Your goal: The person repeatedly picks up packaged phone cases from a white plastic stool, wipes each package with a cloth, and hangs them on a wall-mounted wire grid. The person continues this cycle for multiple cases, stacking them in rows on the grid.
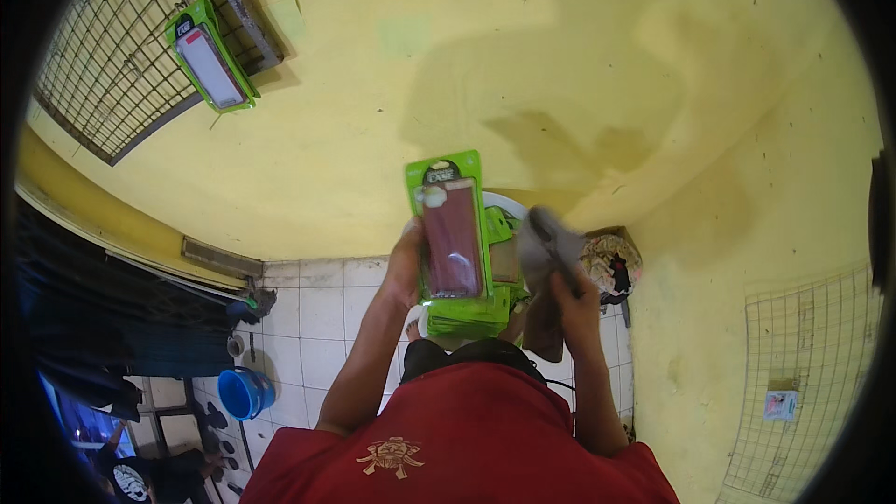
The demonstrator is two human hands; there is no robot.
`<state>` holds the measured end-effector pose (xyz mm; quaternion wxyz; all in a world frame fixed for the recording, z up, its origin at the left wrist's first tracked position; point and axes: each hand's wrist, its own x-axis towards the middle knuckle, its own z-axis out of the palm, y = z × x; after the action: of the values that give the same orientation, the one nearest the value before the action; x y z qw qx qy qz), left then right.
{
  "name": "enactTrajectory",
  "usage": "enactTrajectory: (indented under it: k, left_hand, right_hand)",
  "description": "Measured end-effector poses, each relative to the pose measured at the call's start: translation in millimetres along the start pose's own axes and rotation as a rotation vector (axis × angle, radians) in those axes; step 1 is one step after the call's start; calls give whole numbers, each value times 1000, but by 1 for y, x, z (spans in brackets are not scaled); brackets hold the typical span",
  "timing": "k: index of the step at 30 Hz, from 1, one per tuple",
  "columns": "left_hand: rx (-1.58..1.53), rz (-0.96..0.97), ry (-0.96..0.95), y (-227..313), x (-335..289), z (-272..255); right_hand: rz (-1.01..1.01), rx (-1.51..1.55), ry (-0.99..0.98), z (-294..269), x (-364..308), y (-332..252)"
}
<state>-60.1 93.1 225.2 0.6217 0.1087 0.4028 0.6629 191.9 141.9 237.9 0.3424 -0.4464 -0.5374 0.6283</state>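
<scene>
My left hand (pixel 405 266) is closed on the left edge of a green-bordered phone case package (pixel 454 238), held upright with a reddish-brown case showing through its front. In my right hand (pixel 575 303) is a grey-brown cloth (pixel 549 247), gripped by its middle; its upper part is blurred and its lower end hangs down. Just below and behind the held package lies a stack of similar green packages (pixel 471 319). Another green package (pixel 505 257) shows between the held one and the cloth. Behind them curves the rim of a white round surface (pixel 505 203), mostly covered.
A yellow wall (pixel 373 112) rises ahead. Green packages (pixel 213 56) hang from a wire rack (pixel 121 47) at the upper left. A box of crumpled fabric (pixel 611 261) stands right of the cloth. Lower left are a blue bucket (pixel 245 394) and a person (pixel 154 476). Another wire grid (pixel 803 355) is at right.
</scene>
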Motion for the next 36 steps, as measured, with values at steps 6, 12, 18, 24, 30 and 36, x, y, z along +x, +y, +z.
enactTrajectory:
  k: [6, 12, 18, 24, 30, 36]
  left_hand:
    - [321, 6, -59, -73, 2, 9]
    - [33, 64, -260, -102, 3, -16]
    - [-469, -8, -486, -67, -24, -10]
    - [-84, -60, -182, -49, -36, 26]
    - [-63, 47, -223, -53, -32, 28]
    - [-577, 70, -485, -40, 4, 18]
  right_hand:
    - [-330, -191, 49, 37, 0, -7]
    - [-442, -315, -156, 64, -19, -4]
    - [-301, -191, 84, 40, -2, -22]
    - [-637, -714, 234, 81, 10, -34]
    - [-601, -750, 80, 96, 8, -25]
    - [-601, -796, -79, 110, -24, -9]
